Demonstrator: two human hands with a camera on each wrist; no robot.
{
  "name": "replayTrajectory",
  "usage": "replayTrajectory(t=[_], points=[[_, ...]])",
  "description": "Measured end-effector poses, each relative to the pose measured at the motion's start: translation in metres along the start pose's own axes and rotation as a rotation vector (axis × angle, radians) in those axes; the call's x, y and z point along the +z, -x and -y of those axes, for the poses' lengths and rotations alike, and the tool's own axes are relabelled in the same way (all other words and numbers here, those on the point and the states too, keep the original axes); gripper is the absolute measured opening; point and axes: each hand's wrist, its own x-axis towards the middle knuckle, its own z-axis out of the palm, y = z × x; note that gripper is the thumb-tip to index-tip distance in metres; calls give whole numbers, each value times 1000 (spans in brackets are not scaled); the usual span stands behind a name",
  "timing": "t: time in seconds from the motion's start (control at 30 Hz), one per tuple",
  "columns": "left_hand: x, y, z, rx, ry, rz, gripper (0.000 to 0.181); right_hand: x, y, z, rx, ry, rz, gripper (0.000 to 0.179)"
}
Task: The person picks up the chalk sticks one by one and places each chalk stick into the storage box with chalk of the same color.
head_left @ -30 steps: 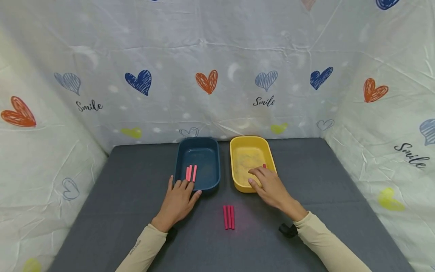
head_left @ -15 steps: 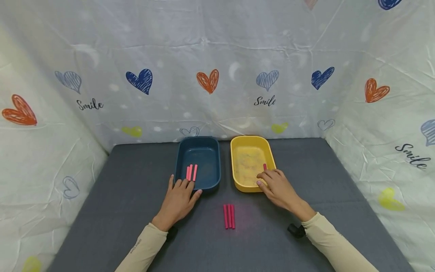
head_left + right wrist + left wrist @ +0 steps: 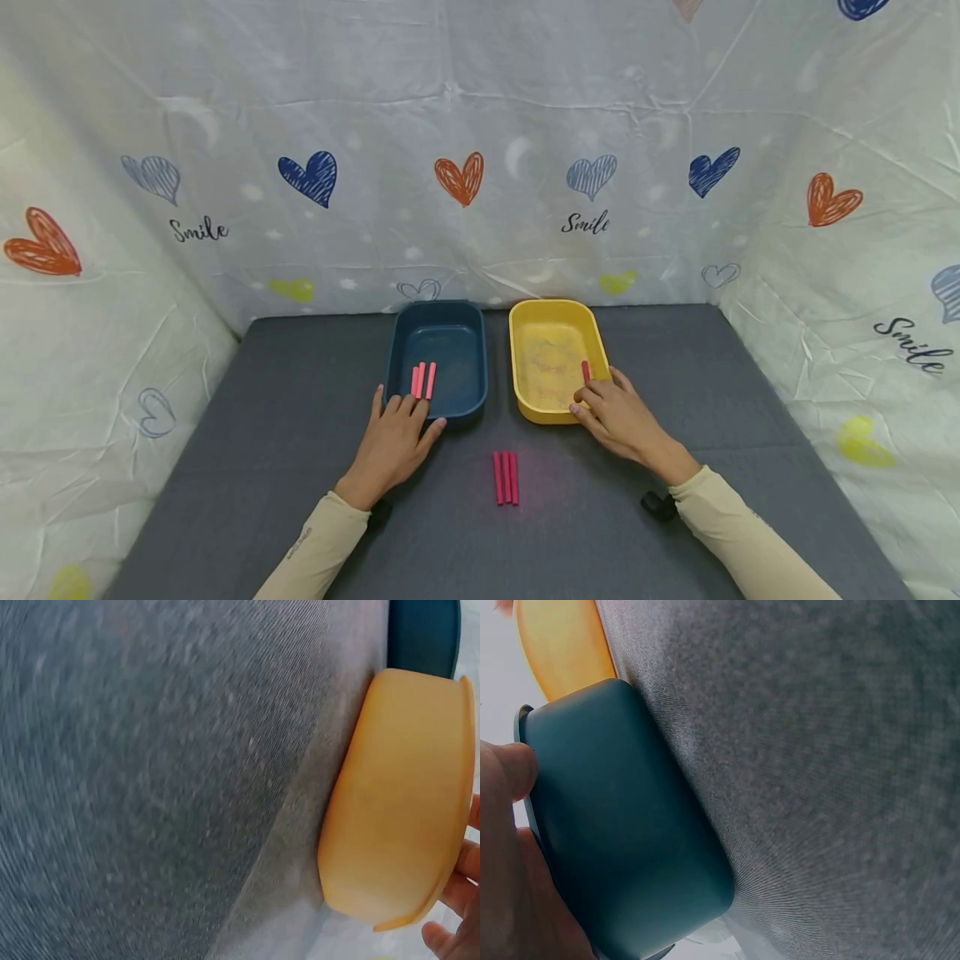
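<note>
My left hand (image 3: 388,450) lies over the near rim of a dark blue tray (image 3: 441,313), its fingers reaching in and its thumb at the rim. Several short light-pink sticks (image 3: 422,380) lie in that tray, right at the left fingertips; their near ends are partly hidden. My right hand (image 3: 621,418) is over the near right corner of a yellow tray (image 3: 525,400), fingers bent loosely inside and the thumb apart from them. A dark red stick (image 3: 586,369) in the yellow tray shows just beyond the right fingertips, its near part hidden by them.
Several dark-pink sticks (image 3: 506,478) lie side by side on the grey cloth-covered table (image 3: 480,550), in front of the gap between the trays. A white curtain (image 3: 517,250) printed with hearts hangs right behind the trays and on both sides.
My right hand has moved right and slightly back toward me, from over the middle of the yellow tray to its near right corner by the red stick. The left hand has stayed in place.
</note>
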Motion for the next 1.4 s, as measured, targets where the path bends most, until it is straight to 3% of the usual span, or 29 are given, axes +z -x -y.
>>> replayTrajectory(t=[0.27, 0.8, 1.4], points=[[-1, 0, 1, -4, 2, -8, 38, 4, -3, -6, 2, -24, 96, 28], [2, 0, 0, 18, 10, -30, 37, 6, -1, -10, 8, -10, 130, 27], [-2, 0, 1, 12, 12, 4, 40, 6, -1, -9, 20, -15, 148, 27]])
